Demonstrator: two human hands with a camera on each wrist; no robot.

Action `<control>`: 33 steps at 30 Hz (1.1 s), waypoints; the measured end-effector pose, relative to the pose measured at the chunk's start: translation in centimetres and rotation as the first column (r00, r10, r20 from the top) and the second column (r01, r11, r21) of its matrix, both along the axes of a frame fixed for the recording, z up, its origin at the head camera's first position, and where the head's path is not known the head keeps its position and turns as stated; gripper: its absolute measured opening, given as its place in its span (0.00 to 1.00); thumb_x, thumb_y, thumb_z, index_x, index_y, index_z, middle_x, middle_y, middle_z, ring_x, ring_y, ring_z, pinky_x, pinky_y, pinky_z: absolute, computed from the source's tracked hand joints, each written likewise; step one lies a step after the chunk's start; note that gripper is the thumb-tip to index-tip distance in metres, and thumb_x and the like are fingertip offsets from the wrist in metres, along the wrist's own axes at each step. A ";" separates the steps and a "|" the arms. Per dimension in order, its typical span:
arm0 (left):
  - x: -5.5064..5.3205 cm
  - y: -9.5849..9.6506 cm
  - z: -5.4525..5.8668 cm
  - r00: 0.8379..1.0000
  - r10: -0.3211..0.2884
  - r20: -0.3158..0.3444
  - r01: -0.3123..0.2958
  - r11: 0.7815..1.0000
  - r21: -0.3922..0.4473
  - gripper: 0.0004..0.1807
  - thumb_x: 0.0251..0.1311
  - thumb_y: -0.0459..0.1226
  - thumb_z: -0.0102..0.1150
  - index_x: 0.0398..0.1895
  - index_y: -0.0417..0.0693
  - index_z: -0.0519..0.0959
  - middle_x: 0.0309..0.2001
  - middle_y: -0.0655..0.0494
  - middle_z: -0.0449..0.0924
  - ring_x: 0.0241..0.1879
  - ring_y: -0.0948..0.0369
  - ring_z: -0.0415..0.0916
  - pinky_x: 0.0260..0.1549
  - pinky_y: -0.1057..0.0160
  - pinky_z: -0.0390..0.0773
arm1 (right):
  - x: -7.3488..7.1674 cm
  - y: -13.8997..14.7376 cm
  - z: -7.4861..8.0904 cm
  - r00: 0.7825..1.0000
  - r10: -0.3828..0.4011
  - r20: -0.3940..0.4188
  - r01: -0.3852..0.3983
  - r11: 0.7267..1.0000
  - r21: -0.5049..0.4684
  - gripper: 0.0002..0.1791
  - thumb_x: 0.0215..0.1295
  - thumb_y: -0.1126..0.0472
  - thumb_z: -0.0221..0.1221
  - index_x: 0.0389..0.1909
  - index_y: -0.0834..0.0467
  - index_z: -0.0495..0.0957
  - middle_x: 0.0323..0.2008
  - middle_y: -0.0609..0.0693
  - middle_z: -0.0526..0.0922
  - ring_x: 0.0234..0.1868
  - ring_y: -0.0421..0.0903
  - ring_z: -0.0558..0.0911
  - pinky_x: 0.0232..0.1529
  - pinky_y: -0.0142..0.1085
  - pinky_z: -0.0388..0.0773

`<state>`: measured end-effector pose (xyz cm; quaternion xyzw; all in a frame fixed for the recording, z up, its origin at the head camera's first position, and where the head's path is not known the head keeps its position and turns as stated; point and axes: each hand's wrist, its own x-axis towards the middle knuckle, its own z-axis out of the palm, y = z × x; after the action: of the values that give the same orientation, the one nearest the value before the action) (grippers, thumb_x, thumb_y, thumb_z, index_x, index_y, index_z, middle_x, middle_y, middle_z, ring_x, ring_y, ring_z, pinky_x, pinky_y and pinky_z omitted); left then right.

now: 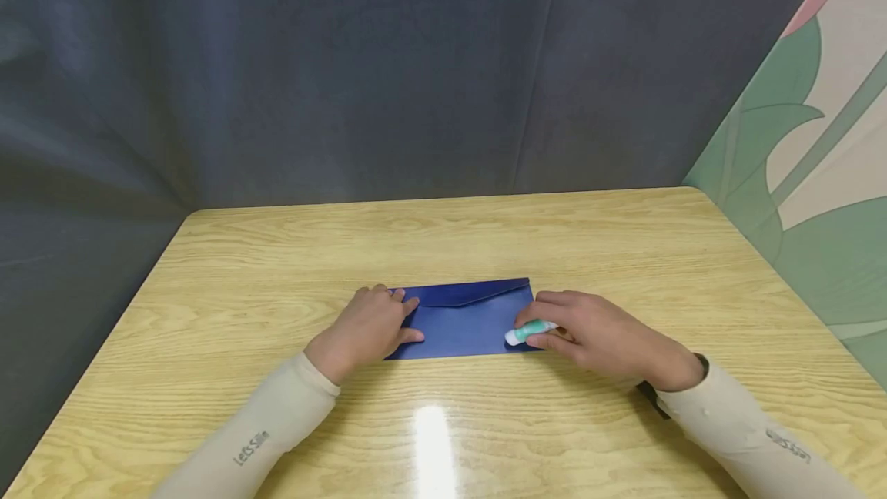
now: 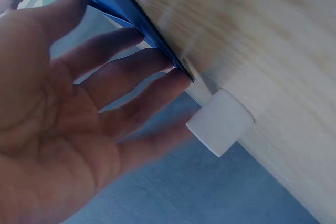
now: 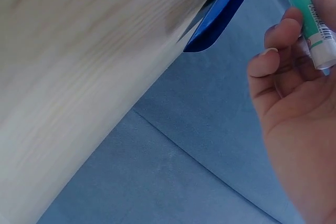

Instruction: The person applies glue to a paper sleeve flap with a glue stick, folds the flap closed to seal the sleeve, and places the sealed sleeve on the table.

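A blue envelope (image 1: 460, 329) lies flat on the table, its pointed flap (image 1: 478, 291) along the far side. My left hand (image 1: 370, 326) rests on the envelope's left end with fingers spread. In the left wrist view its fingertips are at the envelope's edge. Thumb and fingers of my right hand (image 1: 589, 333) hold a green and white glue stick (image 1: 532, 331), tilted over the near right corner of the envelope. A barcode label shows on the glue stick (image 3: 310, 17) in the right wrist view. Beside the left fingertips stands a small white cap (image 2: 220, 123), hidden in the head view.
The wood-grain table (image 1: 443, 237) reaches back to a dark grey curtain (image 1: 374, 75), which also hangs on the left. On the right is a wall (image 1: 831, 175) with painted green leaves. Bright light reflects off the near tabletop.
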<state>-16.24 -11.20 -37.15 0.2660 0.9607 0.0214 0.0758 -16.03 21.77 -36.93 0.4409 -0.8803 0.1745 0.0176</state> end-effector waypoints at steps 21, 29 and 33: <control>0.4 -0.3 0.4 0.984 -0.020 0.175 0.017 1.000 0.022 0.37 0.70 0.50 0.56 0.73 0.38 0.62 0.76 0.42 0.56 0.78 0.46 0.51 0.76 0.47 0.51 | 0.1 -0.2 0.0 1.000 0.008 -0.006 -0.008 1.000 0.012 0.09 0.72 0.50 0.58 0.50 0.37 0.77 0.40 0.27 0.74 0.35 0.29 0.71 0.38 0.27 0.74; -0.2 -0.7 0.3 0.967 -0.018 0.254 -0.008 0.995 0.101 0.38 0.67 0.46 0.60 0.74 0.37 0.61 0.77 0.40 0.54 0.78 0.45 0.50 0.76 0.48 0.54 | 0.2 -0.4 -0.2 1.000 0.021 0.004 -0.021 1.000 -0.003 0.08 0.71 0.49 0.59 0.49 0.37 0.78 0.42 0.28 0.77 0.35 0.28 0.72 0.38 0.27 0.76; -0.2 -0.5 0.2 0.966 -0.006 0.258 -0.023 0.993 0.112 0.38 0.67 0.45 0.60 0.74 0.36 0.61 0.77 0.39 0.54 0.78 0.44 0.50 0.75 0.47 0.56 | 0.2 -0.4 -0.1 1.000 0.026 0.003 -0.026 1.000 -0.005 0.08 0.71 0.49 0.59 0.49 0.38 0.78 0.42 0.28 0.77 0.36 0.28 0.73 0.38 0.28 0.77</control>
<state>-16.41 -11.73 -36.98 0.2608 0.9411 0.1111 0.1845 -15.83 21.35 -37.04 0.4518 -0.8742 0.1775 0.0149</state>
